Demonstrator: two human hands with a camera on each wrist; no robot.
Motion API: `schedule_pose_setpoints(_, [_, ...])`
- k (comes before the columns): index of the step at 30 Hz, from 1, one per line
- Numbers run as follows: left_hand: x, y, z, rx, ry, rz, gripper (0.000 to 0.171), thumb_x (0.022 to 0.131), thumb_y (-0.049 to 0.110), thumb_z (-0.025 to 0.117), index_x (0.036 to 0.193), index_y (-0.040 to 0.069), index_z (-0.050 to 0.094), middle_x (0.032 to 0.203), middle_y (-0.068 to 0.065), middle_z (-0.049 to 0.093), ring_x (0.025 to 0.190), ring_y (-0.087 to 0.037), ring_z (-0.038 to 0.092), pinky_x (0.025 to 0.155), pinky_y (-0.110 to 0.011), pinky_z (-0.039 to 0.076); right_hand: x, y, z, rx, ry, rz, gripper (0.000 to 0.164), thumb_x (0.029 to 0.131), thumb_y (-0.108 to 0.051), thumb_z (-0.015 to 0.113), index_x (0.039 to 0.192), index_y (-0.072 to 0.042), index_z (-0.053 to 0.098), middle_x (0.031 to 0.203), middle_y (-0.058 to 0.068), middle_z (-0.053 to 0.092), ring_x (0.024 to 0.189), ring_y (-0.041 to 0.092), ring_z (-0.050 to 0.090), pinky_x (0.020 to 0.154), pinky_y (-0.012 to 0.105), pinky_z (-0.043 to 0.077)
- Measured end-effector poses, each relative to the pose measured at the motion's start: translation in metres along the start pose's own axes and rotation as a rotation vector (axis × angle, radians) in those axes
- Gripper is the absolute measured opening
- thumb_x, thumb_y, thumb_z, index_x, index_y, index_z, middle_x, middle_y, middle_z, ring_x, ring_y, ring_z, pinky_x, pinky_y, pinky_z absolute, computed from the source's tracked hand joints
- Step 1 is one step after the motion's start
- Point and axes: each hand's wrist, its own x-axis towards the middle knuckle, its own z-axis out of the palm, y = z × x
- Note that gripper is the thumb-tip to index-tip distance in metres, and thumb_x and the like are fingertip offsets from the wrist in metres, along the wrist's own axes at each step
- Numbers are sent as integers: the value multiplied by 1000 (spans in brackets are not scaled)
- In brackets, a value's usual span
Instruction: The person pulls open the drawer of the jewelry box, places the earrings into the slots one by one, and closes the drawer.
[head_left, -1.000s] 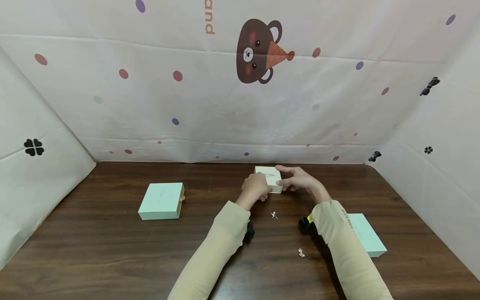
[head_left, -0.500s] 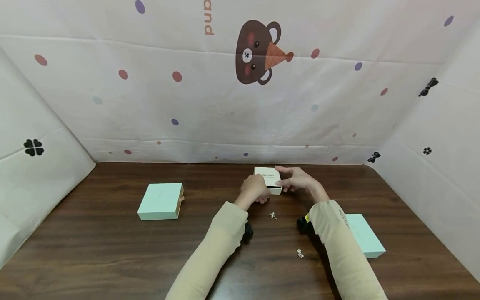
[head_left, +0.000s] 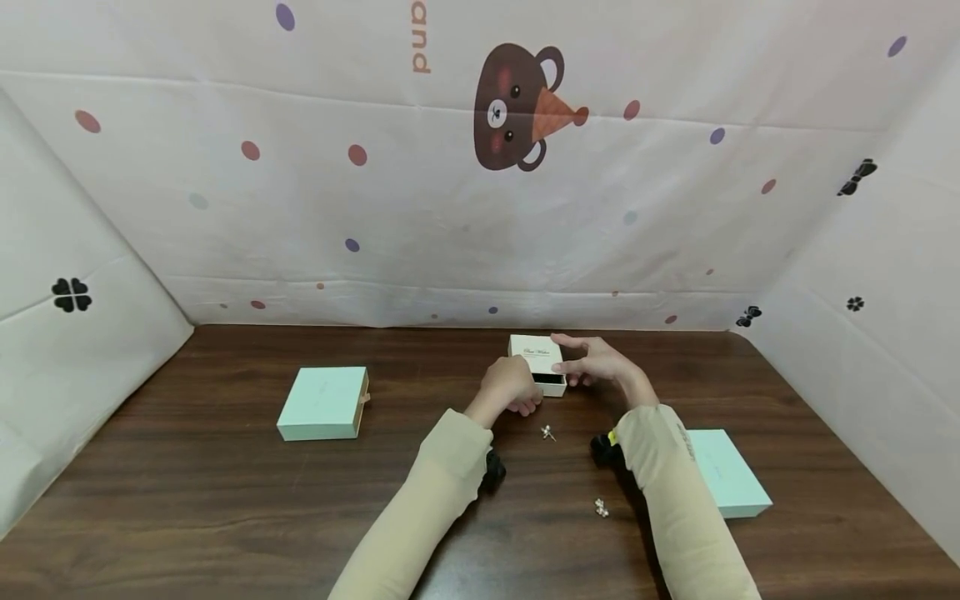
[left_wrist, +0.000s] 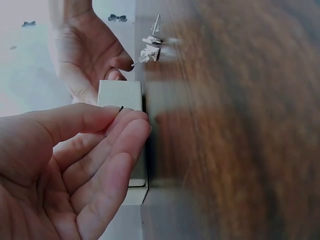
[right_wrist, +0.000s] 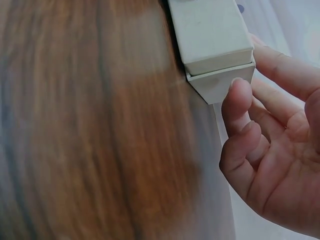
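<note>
One brown tabletop (head_left: 187,508), spotted white backdrop (head_left: 420,208)

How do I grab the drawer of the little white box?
I'd pinch the drawer's front wall, coming from the person's side: it sticks out that way from the sleeve, and the dark opening behind it probably leaves room for a fingertip.

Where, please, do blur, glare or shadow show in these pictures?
Head view: mostly crisp, with a pale sheen on the near tabletop and a dark shadow alongside the right sleeve; left wrist view: wood grain smeared, left hand clearer; right wrist view: grain soft, white drawer box sharper.
</note>
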Motion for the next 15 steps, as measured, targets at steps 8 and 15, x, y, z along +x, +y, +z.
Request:
schedule_pose_setpoints(8, [-3, -3, 1, 23, -7, 28, 22, 78, 10, 68, 57, 5, 64, 49, -1, 61, 46, -11, 61, 46, -23, 49, 1, 3, 4, 52, 0, 14, 70, 82, -19, 69, 142, -16, 33, 68, 6, 58, 54, 11, 54, 49, 24, 42])
schedule_pose_setpoints(15, [-6, -2, 2, 27, -22, 35, 20, 77, 9, 67, 58, 4, 64, 49, 0, 62, 46, -10, 61, 45, -21, 48, -2, 1, 4, 28, 25, 22, 68, 82, -19, 69, 141, -17, 36, 85, 10, 56, 54, 12, 54, 48, 24, 40])
